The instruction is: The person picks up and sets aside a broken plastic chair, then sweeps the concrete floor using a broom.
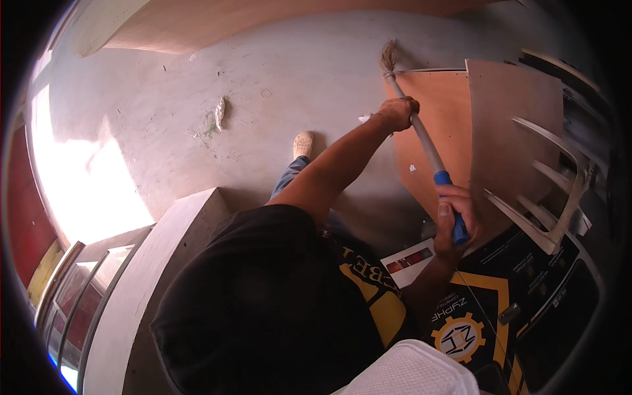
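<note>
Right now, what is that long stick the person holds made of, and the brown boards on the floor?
The long grey broom pole looks like dull metal, smooth and thin, though painted wood is possible. Its blue handle sleeve looks like plastic or rubber. The left hand and right hand both grip it. The flat brown boards look like thin plywood, matte with pale cut edges.

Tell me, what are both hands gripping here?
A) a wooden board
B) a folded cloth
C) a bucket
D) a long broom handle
D: the left hand and right hand both wrap the long broom handle, whose bristle end reaches the concrete floor.
</note>
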Demonstrator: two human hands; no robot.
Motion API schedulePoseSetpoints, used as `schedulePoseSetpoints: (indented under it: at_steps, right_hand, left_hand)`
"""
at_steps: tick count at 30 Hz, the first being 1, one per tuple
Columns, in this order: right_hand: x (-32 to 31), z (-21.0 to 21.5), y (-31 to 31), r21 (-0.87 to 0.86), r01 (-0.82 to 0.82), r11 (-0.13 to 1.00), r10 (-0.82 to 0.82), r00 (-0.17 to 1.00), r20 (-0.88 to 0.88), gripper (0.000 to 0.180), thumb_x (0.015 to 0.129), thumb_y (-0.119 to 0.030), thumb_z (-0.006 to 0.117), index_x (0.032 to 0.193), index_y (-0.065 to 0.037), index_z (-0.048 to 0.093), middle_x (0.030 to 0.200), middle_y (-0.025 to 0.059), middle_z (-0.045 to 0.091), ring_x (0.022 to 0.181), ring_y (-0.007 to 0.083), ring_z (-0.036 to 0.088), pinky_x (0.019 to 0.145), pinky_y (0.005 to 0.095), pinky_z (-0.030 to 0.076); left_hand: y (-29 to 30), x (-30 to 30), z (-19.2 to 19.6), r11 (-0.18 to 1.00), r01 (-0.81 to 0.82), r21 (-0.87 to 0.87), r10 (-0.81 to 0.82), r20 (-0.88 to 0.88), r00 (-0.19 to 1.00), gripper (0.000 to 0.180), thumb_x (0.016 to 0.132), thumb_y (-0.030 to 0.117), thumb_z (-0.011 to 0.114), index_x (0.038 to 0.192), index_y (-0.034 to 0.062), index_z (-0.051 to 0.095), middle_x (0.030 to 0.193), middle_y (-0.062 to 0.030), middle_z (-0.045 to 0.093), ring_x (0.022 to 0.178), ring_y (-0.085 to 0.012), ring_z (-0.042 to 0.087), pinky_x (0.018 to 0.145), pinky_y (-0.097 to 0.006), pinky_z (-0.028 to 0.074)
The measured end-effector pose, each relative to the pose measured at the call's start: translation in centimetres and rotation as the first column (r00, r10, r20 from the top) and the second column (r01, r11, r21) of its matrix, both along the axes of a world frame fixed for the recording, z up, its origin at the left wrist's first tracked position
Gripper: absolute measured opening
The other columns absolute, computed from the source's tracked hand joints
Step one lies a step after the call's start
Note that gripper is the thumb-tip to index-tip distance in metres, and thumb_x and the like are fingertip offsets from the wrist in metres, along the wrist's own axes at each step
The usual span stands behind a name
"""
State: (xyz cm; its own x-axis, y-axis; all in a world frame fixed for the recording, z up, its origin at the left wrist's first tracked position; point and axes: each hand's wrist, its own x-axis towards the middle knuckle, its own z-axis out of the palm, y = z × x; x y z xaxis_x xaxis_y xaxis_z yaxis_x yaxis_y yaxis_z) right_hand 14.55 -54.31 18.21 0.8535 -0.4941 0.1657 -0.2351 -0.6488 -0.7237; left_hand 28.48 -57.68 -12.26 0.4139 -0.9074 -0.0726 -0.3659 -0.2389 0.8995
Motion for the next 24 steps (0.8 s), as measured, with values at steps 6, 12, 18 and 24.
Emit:
schedulePoseSetpoints:
  at_steps: [6, 12, 18, 24]
  right_hand:
    - [-7.7, -6.3, -2.5, 0.482, 0.194, 0.854, -0.221, 0.975, 0.000, 0.014, 0.088, -0.012, 0.058, 0.086, 0.001, 0.062, 0.096, 0.0203, 0.070, 0.086, 0.0252, 0.067, 0.084, 0.0373, 0.050]
    - [-13.0, 2.5, -2.6, 0.127, 0.151, 0.980, -0.167, 0.977, 0.133, 0.027, 0.093, -0.027, 0.059, 0.090, -0.001, 0.059, 0.095, 0.0182, 0.064, 0.094, 0.0266, 0.059, 0.093, 0.0406, 0.041]
    - [-7.3, 11.0, -1.9, -0.153, 0.053, 0.987, -0.004, 0.952, 0.307, 0.028, 0.093, -0.028, 0.056, 0.079, -0.003, 0.054, 0.072, 0.0091, 0.054, 0.075, 0.0227, 0.056, 0.069, 0.0352, 0.045]
    - [4.1, 1.6, 3.9, 0.247, -0.304, 0.920, 0.319, 0.948, -0.020, 0.011, 0.083, -0.010, 0.062, 0.089, -0.001, 0.062, 0.088, 0.0159, 0.069, 0.069, 0.0229, 0.064, 0.066, 0.0319, 0.052]
  left_hand:
    - [15.1, -0.6, -2.1, 0.972, -0.068, 0.225, 0.063, 0.030, 0.998, 0.019, 0.084, 0.017, 0.066, 0.101, 0.0099, 0.062, 0.105, -0.0138, 0.061, 0.094, -0.0382, 0.066, 0.082, -0.047, 0.054]
    - [10.9, 0.0, 7.8, 0.985, -0.133, 0.113, 0.125, 0.074, 0.989, 0.019, 0.087, 0.022, 0.067, 0.098, 0.0073, 0.063, 0.102, -0.0150, 0.062, 0.091, -0.0381, 0.066, 0.080, -0.047, 0.054]
    - [3.0, -0.4, 14.0, 0.991, -0.047, -0.126, 0.044, -0.023, 0.999, 0.020, 0.087, 0.024, 0.067, 0.096, 0.0061, 0.063, 0.102, -0.0139, 0.062, 0.097, -0.0359, 0.065, 0.085, -0.043, 0.053]
    - [17.3, 2.6, -0.5, 0.961, -0.211, 0.176, 0.221, -0.039, 0.974, 0.023, 0.087, 0.029, 0.070, 0.095, 0.0074, 0.066, 0.104, -0.0121, 0.064, 0.097, -0.0352, 0.065, 0.083, -0.045, 0.052]
